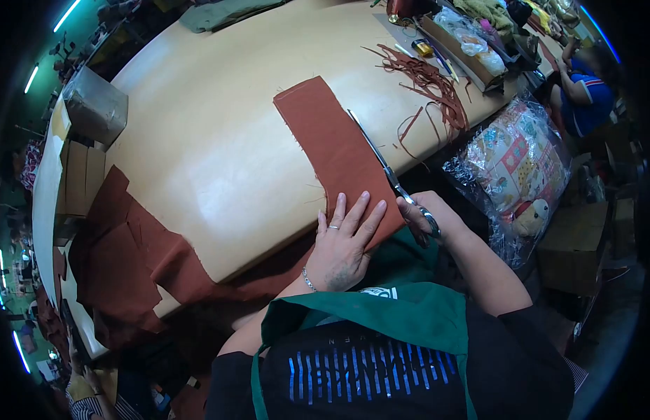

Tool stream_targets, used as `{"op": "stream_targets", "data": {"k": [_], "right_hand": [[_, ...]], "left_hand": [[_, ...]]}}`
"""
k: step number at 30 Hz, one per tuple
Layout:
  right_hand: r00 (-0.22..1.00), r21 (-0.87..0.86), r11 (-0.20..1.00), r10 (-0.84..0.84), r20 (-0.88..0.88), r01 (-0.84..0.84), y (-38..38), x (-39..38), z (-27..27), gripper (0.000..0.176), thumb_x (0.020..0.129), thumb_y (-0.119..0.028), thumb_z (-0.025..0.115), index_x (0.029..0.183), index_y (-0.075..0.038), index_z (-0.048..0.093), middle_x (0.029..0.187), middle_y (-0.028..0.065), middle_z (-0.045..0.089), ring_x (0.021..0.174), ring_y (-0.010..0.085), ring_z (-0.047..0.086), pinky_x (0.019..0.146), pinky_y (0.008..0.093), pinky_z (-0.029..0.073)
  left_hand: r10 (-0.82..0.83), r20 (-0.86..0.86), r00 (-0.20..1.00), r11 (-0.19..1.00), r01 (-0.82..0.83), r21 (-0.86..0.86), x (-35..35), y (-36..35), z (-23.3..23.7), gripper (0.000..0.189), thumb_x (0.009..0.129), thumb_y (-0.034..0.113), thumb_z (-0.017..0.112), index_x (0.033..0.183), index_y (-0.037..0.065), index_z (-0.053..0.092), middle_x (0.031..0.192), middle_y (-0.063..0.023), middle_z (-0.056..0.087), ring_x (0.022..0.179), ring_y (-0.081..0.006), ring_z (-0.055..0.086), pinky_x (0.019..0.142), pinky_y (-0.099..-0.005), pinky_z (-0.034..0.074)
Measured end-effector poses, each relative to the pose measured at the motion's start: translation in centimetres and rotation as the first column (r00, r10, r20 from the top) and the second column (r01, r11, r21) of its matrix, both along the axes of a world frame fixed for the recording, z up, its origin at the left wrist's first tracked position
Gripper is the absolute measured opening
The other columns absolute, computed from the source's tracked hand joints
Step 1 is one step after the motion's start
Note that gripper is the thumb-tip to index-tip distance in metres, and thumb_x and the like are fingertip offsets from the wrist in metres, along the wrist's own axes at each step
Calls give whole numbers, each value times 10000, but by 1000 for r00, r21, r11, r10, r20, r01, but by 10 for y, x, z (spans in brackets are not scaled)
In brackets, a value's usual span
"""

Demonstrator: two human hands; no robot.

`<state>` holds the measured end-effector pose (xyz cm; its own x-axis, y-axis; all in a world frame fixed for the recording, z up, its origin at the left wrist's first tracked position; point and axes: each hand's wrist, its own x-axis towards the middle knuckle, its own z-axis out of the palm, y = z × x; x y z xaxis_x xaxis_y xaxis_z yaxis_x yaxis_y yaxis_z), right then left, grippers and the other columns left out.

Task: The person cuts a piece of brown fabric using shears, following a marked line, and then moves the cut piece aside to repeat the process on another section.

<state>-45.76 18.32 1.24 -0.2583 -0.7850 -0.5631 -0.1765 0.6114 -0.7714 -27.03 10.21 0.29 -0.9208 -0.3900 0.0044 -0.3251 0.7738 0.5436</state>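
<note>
A long piece of rust-brown cloth lies across the pale table, its left edge frayed with loose threads. My left hand rests flat on the near end of this cloth, fingers spread. At the cloth's right edge my right hand is closed round the handles of metal scissors, whose long blades point away from me along that edge. More brown cloth lies bunched over the table's front left side and hangs down toward my body.
Thin brown offcuts lie at the table's right, near a cardboard box of supplies. A plastic-wrapped patterned bundle stands beyond the right edge. Boxes stand at left. Another person in blue is at far right.
</note>
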Motion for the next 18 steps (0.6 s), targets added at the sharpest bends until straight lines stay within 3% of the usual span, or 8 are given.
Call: {"op": "stream_targets", "data": {"k": [4,10,13,18], "right_hand": [[999,-28,1000,-4,-52,2,2,1,-1,674,672,-700,487,682,-37,609,477,13,460,413,109,471,390,256,366],[997,-79,995,-53,50,57,5,-6,-7,727,656,-751,424,616,-32,521,480,46,461,439,127,477,413,257,370],[996,-31,1000,6,94,-3,-6,-13,-1,745,639,-778,392,595,-39,476,503,63,472,443,142,479,414,264,387],[997,-18,1000,3,82,-1,-28,-20,-11,770,599,-802,400,596,-35,471,479,56,449,417,145,469,377,257,387]], "left_hand": [[3,-8,1000,1000,-3,13,0,-1,1,623,787,133,515,1342,193,240,1391,-87,194,1266,-409,156,954,-613,173],[1,-49,999,998,2,65,4,-4,2,614,787,131,517,1339,177,251,1392,-88,196,1268,-402,158,962,-606,161],[-5,-95,995,994,15,105,5,-5,2,617,780,124,528,1334,174,262,1390,-88,204,1270,-395,163,964,-604,156],[-40,-109,993,995,50,89,7,-5,3,629,763,112,546,1328,179,277,1386,-86,218,1267,-390,179,952,-609,186]]}}
